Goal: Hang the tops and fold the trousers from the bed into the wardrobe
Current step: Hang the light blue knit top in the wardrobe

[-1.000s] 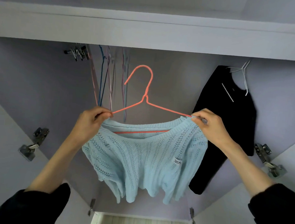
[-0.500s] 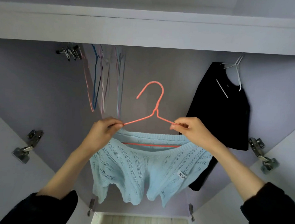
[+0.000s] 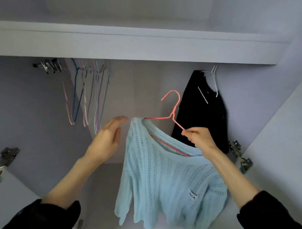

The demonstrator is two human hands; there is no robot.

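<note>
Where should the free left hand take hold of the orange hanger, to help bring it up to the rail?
Probably the bare wire neck just below the hook of the orange hanger, approached from the left. The hanger tilts, its left shoulder is buried in the light blue sweater, and the right hand already pinches the right arm. The left hand is open beside the sweater.

Garments: two, one light blue knit top [image 3: 163, 175] at centre and one black top [image 3: 203, 120] at upper right. Loaded hangers: two, one orange hanger [image 3: 171, 113] and one white hanger [image 3: 213, 77]. Empty hangers [image 3: 85, 97] at upper left: several, overlapping, exact count not determinable. Door hinges: two, a left hinge [image 3: 3, 161] and a right hinge [image 3: 240, 156]. Hands: two.
</note>
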